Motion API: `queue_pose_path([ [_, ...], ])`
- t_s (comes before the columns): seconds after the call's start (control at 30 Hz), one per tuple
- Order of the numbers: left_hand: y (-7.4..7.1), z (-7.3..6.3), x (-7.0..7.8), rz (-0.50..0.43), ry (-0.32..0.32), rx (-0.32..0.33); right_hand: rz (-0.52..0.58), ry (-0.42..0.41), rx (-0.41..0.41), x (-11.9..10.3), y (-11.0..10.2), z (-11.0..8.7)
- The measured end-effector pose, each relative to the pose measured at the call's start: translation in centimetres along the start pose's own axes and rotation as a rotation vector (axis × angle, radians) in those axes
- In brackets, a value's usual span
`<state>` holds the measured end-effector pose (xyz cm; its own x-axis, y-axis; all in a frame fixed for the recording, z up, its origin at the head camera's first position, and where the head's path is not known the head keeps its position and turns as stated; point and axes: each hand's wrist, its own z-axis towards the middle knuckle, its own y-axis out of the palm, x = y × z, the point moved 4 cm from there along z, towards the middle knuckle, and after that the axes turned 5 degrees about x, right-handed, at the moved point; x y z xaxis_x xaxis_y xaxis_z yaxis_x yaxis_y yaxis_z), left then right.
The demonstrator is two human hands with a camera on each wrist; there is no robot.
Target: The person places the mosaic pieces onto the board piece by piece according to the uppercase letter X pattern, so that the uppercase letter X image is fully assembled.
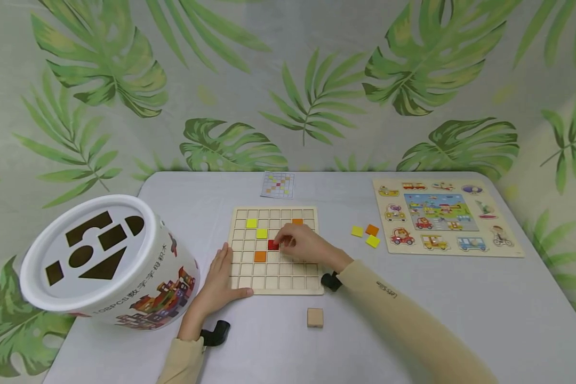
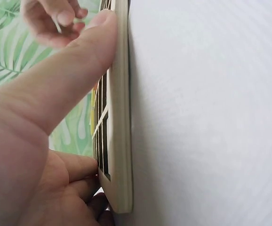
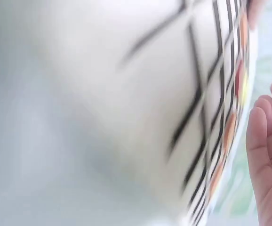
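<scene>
From the head view, the right hand [image 1: 301, 244] sets fingertips on a red tile [image 1: 273, 245] mid-board [image 1: 273, 285]; whether it pinches it, I cannot tell. The left hand [image 1: 221, 280] rests flat at the board's corner. The left wrist view shows its thumb [image 2: 75, 61] straight along the board's edge [image 2: 121, 141]. The right wrist view is blurred.

To your left a white bucket [image 1: 110, 261] with shape cutouts in its lid lies tilted on the grey surface [image 1: 461, 298]. A vehicle puzzle board [image 1: 446, 216] lies far right, a wooden cube [image 1: 314, 317] near you, and a pattern card [image 1: 278, 184] sits by the leaf-print backdrop [image 1: 288, 80].
</scene>
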<state>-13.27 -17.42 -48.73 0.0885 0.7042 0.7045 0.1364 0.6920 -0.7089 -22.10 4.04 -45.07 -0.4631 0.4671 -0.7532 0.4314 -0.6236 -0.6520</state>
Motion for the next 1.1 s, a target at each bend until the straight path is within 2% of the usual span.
queue_pose_path([
  [0.23, 0.1, -0.1, 0.0, 0.0, 0.017, 0.02, -0.025, 0.046, 0.161, 4.0, -6.2, -4.5],
  [0.37, 0.0, 0.0, 0.0, 0.005, 0.004, 0.008, -0.072, 0.133, 0.232, 6.8, -9.5, -7.2],
  [0.53, 0.0, 0.0, 0.1, 0.004, 0.008, 0.01, -0.128, 0.258, 0.245, 9.0, -12.3, -9.9],
  [0.73, 0.0, 0.1, 0.0, 0.013, 0.015, 0.01, -0.197, 0.309, 0.225, 10.1, -13.2, -10.8],
  [1.1, 0.1, 0.2, 0.0, 0.007, 0.023, 0.015, -0.199, 0.333, 0.203, 10.5, -12.4, -9.8],
])
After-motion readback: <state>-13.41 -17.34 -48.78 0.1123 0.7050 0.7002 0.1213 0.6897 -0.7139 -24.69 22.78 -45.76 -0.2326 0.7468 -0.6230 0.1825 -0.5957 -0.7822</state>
